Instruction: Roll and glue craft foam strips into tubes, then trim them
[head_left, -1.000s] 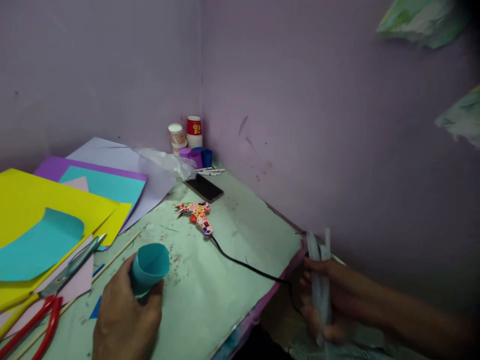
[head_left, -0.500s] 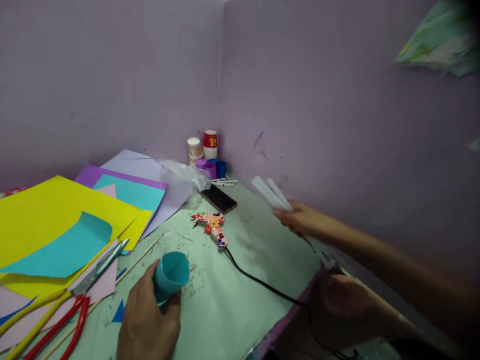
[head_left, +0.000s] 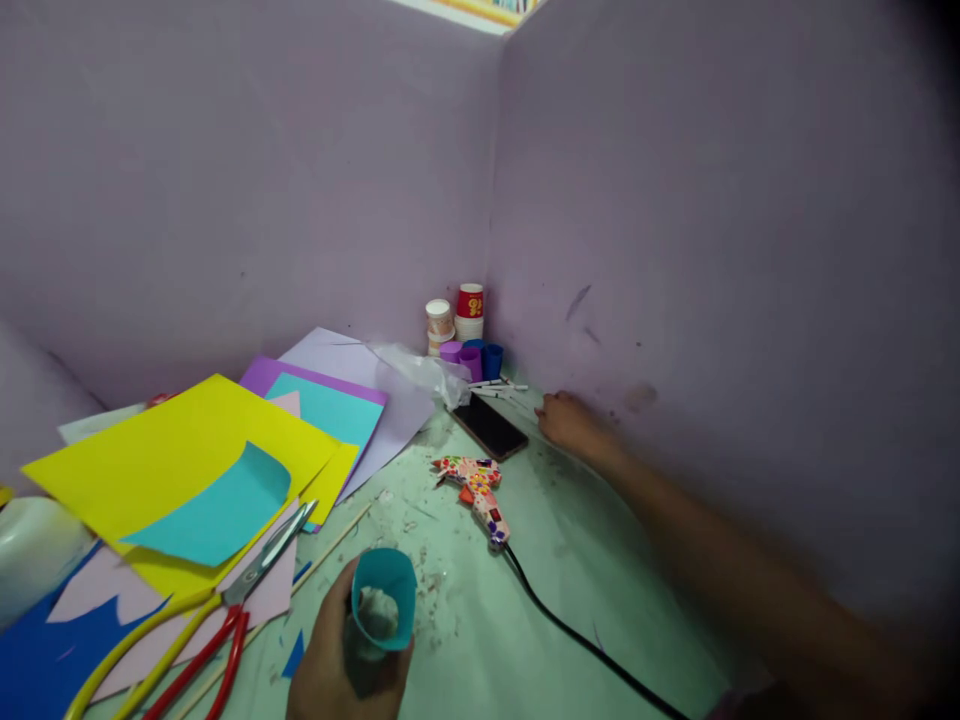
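Observation:
My left hand (head_left: 341, 655) is closed around a teal paper tube (head_left: 384, 600), its open top facing up. Something pale shows inside the tube, too unclear to name. At the far right side of the table, my right hand (head_left: 568, 422) is low by the wall, fingers curled down. It is close to several thin white sticks (head_left: 495, 390) and a dark phone (head_left: 489, 427); whatever its fingers hold is hidden. Between my hands lies a floral-patterned glue gun (head_left: 476, 490) with a black cord (head_left: 555, 622).
Scissors (head_left: 251, 580) with red and yellow handles lie left of the tube, on coloured paper sheets (head_left: 202, 430). A wooden stick (head_left: 337, 545) runs beside them. Paper cups (head_left: 470, 310), purple and blue tubes (head_left: 471, 362) and a plastic bag (head_left: 427, 372) occupy the back corner.
My right hand has moved forward and left to the table's far side; the translucent white strips it held no longer show in it. My left hand still holds the teal tube. The view has shifted left.

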